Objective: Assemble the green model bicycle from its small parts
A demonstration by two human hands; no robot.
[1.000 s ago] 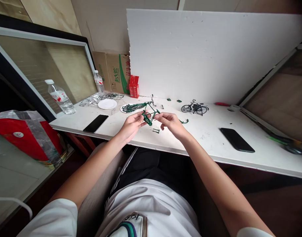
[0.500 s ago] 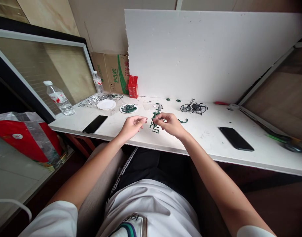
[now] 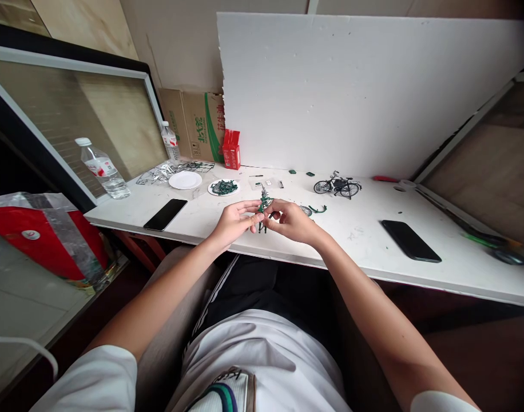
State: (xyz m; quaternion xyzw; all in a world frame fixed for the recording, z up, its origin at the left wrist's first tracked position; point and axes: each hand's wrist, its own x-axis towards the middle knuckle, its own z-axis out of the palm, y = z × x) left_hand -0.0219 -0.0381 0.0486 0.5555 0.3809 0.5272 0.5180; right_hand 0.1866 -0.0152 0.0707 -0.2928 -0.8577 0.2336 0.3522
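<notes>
- Nearest the body, the long white tabletop [image 3: 356, 252] ends in a straight front edge; both hands work just above it, so a dropped part could land close to that edge or roll off it.
- The left hand [image 3: 226, 226] has its thumb and fingers drawn together on the small green plastic bicycle frame with silver-grey handlebars [image 3: 264, 200], gripping it from the left.
- The right hand [image 3: 293, 221] pinches the same frame from the right, thumb against bent fingers; whether a loose part also sits in that pinch, I cannot tell.
- The frame is between the hands, handlebars pointing away from the body, lower parts showing beneath the fingers. It seems to be at a handling or fitting stage; a further move would call for a light, steady hold, as the struts look thin.
- A thin spoked wheel [image 3: 306, 210] and a curved green plastic strip [image 3: 317, 210] lie just beside the right hand, leaving it little sideways room at that level.
- One black phone [image 3: 166, 214] lies left of the left hand, and another black phone [image 3: 410, 240] well apart on the right.
- Beyond the hands, a round white plate [image 3: 210, 190] bears tangled green parts; an assembled black model bicycle [image 3: 338, 186] stands farther right.
- At the back, an upright white foam board [image 3: 352, 97] bounds the reach.
</notes>
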